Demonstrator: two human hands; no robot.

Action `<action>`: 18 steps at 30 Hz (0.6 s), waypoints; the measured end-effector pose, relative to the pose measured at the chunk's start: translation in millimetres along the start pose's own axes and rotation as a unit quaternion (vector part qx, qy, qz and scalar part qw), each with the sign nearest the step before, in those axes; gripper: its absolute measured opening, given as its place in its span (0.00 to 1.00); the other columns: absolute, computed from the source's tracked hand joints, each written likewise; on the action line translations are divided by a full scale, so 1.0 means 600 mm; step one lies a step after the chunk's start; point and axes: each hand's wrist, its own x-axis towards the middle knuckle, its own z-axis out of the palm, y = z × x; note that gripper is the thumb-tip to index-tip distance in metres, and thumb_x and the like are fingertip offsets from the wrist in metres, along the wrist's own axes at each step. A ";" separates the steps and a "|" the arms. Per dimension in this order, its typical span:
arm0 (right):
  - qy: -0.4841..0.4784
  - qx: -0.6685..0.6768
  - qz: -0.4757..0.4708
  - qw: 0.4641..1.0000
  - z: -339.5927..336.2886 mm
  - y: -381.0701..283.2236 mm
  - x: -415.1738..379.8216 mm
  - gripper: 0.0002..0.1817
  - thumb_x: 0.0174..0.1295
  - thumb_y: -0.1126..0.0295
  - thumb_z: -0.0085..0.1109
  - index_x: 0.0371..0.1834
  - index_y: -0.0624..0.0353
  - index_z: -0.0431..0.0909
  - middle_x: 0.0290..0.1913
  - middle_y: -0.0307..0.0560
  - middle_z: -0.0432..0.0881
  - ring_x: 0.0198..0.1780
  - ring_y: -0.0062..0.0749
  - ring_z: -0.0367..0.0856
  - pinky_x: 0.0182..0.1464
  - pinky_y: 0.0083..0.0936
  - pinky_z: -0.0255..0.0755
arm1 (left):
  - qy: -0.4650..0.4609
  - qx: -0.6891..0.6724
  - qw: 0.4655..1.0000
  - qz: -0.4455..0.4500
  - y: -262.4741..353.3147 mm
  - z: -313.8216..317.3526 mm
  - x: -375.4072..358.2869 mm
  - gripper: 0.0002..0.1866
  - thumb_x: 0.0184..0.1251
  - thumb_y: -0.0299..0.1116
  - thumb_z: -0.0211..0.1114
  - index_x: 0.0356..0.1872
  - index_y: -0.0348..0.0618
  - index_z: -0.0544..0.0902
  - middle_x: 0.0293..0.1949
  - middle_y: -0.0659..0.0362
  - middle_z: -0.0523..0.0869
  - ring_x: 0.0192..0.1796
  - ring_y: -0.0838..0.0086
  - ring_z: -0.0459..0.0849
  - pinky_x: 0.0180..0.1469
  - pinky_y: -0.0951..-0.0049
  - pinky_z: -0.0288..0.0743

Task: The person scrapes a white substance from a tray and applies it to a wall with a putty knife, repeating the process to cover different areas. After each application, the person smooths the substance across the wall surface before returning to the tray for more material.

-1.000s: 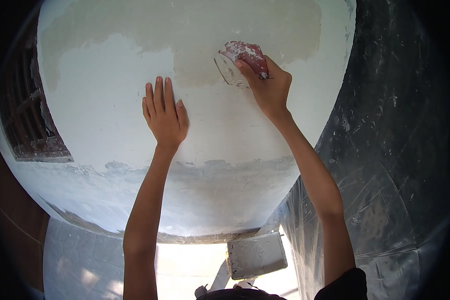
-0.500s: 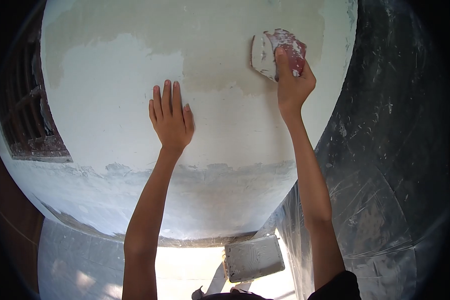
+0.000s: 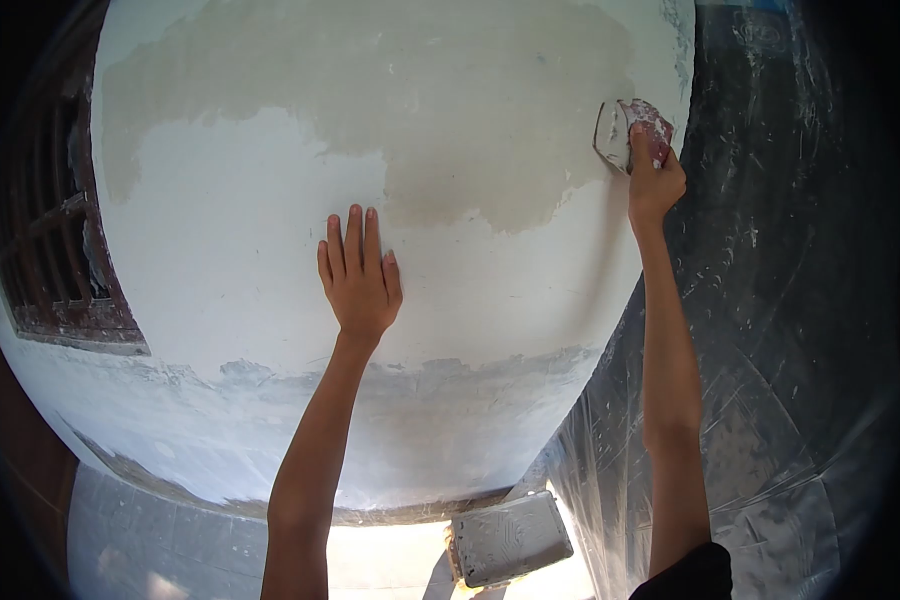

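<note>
My right hand [image 3: 656, 190] grips a putty scraper [image 3: 654, 132], its reddish body smeared with white paste, close to the right edge of the wall [image 3: 260, 230]. The thumb lies over its near face and the pale blade side points left. Flat against the white part of the wall rests my left hand [image 3: 360, 285], fingers stretched out, holding nothing. Above both hands spreads a damp-looking greyish-beige patch [image 3: 470, 130] with ragged edges.
A rectangular tray of whitish paste [image 3: 515, 538] sits below, near the foot of the wall. At left is a brown wooden window frame with bars [image 3: 70, 240]. Dark plastic sheeting [image 3: 770, 330], spotted with white, hangs at right.
My right hand has moved right and slightly down with the scraper, toward the wall's right edge. The view has shifted a little; my left hand stays flat on the wall.
</note>
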 end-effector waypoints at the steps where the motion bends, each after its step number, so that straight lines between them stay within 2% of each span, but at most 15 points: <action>1: 0.003 0.002 -0.006 1.000 -0.007 0.000 0.001 0.23 0.60 0.53 0.74 0.38 0.68 0.88 0.30 0.46 0.88 0.31 0.23 0.83 0.39 0.25 0.76 | 0.006 -0.002 1.000 -0.001 -0.001 0.001 0.001 0.29 0.76 0.37 0.44 0.76 0.42 0.64 0.78 0.53 0.63 0.81 0.53 0.54 0.79 0.50 0.44; 3: 0.004 0.049 0.004 0.999 -0.037 -0.001 -0.008 0.20 0.62 0.58 0.73 0.40 0.69 0.87 0.33 0.46 0.89 0.33 0.21 0.82 0.40 0.24 0.76 | 0.007 0.000 1.000 -0.001 0.001 0.002 0.000 0.29 0.76 0.37 0.44 0.76 0.43 0.64 0.78 0.55 0.63 0.81 0.54 0.55 0.78 0.49 0.45; 4: -0.010 0.081 0.021 0.996 -0.053 -0.011 -0.021 0.18 0.64 0.60 0.71 0.42 0.69 0.87 0.34 0.43 0.89 0.33 0.19 0.80 0.39 0.23 0.75 | 0.005 -0.006 1.000 -0.002 0.002 0.000 -0.001 0.29 0.76 0.37 0.44 0.76 0.43 0.64 0.78 0.55 0.63 0.81 0.54 0.55 0.78 0.49 0.45; 5: -0.009 0.074 0.021 0.997 -0.068 -0.019 -0.038 0.18 0.64 0.60 0.71 0.42 0.69 0.87 0.34 0.43 0.89 0.33 0.19 0.80 0.39 0.23 0.75 | 0.001 -0.003 1.000 -0.002 0.002 0.000 -0.001 0.29 0.76 0.37 0.44 0.77 0.43 0.64 0.78 0.54 0.63 0.81 0.54 0.55 0.78 0.49 0.46; 7: -0.033 0.115 0.089 0.989 -0.096 -0.036 -0.081 0.18 0.65 0.59 0.71 0.42 0.67 0.87 0.33 0.38 0.85 0.32 0.16 0.75 0.37 0.20 0.71 | -0.010 -0.005 1.000 -0.003 0.001 -0.003 0.000 0.29 0.77 0.37 0.44 0.77 0.43 0.64 0.78 0.54 0.63 0.81 0.53 0.55 0.78 0.49 0.46; 9: -0.046 0.126 0.128 0.983 -0.130 -0.043 -0.126 0.17 0.66 0.59 0.70 0.42 0.66 0.87 0.32 0.35 0.84 0.31 0.14 0.73 0.36 0.19 0.70 | -0.003 -0.004 1.000 -0.003 0.000 -0.003 0.001 0.28 0.75 0.37 0.48 0.75 0.45 0.68 0.77 0.57 0.65 0.80 0.56 0.58 0.79 0.53 0.47; 11: -0.126 0.119 0.178 0.969 -0.169 -0.041 -0.176 0.16 0.66 0.58 0.70 0.37 0.64 0.87 0.30 0.32 0.81 0.30 0.13 0.70 0.33 0.17 0.66 | -0.017 -0.020 1.000 0.004 -0.001 -0.014 -0.006 0.29 0.75 0.36 0.50 0.76 0.43 0.66 0.77 0.56 0.65 0.80 0.55 0.57 0.78 0.51 0.49; 12: -0.147 0.104 0.178 0.967 -0.186 -0.037 -0.199 0.16 0.67 0.58 0.69 0.35 0.63 0.85 0.28 0.30 0.78 0.29 0.12 0.67 0.31 0.17 0.63 | -0.021 -0.083 0.996 0.004 0.000 -0.024 -0.015 0.29 0.76 0.34 0.50 0.76 0.42 0.65 0.77 0.52 0.64 0.80 0.52 0.57 0.77 0.49 0.50; 14: -0.180 0.108 0.219 0.953 -0.223 -0.030 -0.233 0.15 0.69 0.59 0.68 0.37 0.61 0.86 0.30 0.29 0.78 0.30 0.10 0.69 0.31 0.16 0.65 | -0.022 -0.185 0.982 0.026 0.002 -0.044 -0.050 0.30 0.75 0.31 0.53 0.76 0.39 0.62 0.75 0.47 0.64 0.80 0.49 0.56 0.76 0.46 0.54; 15: -0.209 0.123 0.251 0.937 -0.245 -0.028 -0.253 0.13 0.70 0.60 0.66 0.39 0.60 0.86 0.31 0.29 0.79 0.31 0.09 0.70 0.31 0.15 0.67 | -0.050 -0.189 0.981 0.020 0.008 -0.057 -0.075 0.30 0.75 0.31 0.53 0.76 0.39 0.62 0.75 0.47 0.64 0.80 0.49 0.56 0.76 0.46 0.54; 16: -0.211 0.120 0.256 0.936 -0.259 -0.026 -0.271 0.13 0.71 0.59 0.65 0.36 0.57 0.84 0.28 0.26 0.75 0.27 0.07 0.65 0.25 0.14 0.61 | -0.069 -0.196 0.978 0.028 0.016 -0.070 -0.101 0.30 0.74 0.31 0.55 0.76 0.40 0.63 0.74 0.49 0.66 0.79 0.50 0.58 0.75 0.47 0.56; 18: -0.232 0.103 0.282 0.925 -0.291 -0.023 -0.299 0.13 0.71 0.58 0.65 0.36 0.56 0.85 0.28 0.25 0.75 0.26 0.07 0.64 0.25 0.15 0.60 | -0.110 -0.210 0.971 0.029 0.036 -0.094 -0.154 0.31 0.72 0.30 0.58 0.75 0.42 0.65 0.73 0.50 0.69 0.78 0.50 0.61 0.74 0.48 0.60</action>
